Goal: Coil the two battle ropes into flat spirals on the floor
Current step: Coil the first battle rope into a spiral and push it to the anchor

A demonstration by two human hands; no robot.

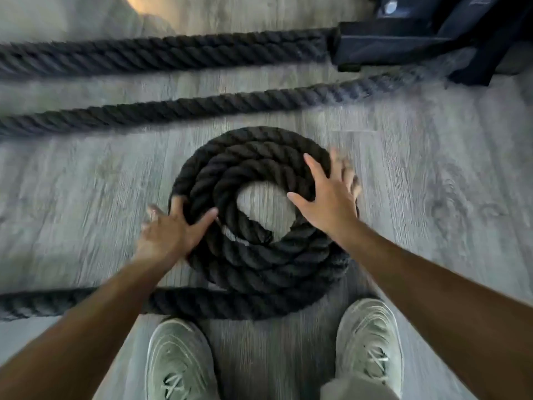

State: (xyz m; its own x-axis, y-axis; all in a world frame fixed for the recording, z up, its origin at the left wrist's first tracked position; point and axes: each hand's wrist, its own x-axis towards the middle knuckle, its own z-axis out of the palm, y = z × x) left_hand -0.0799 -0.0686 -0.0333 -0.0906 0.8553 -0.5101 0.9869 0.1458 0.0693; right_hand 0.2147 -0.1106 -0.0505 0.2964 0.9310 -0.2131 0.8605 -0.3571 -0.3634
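Note:
A thick black battle rope lies partly wound into a flat spiral (259, 255) of about three turns on the grey wood floor, with a bare patch of floor at its centre. Its loose tail (72, 301) runs off to the left near my feet. My left hand (170, 229) presses flat on the spiral's left edge, fingers spread. My right hand (331, 194) rests flat on the spiral's right side, fingers apart. Two more straight stretches of rope, a nearer one (202, 109) and a farther one (161, 53), cross the floor beyond the spiral.
A dark metal rack base (418, 44) stands at the top right, where the straight ropes lead. My two pale green sneakers, left (178, 359) and right (369, 342), stand just below the spiral. The whole view is motion-blurred.

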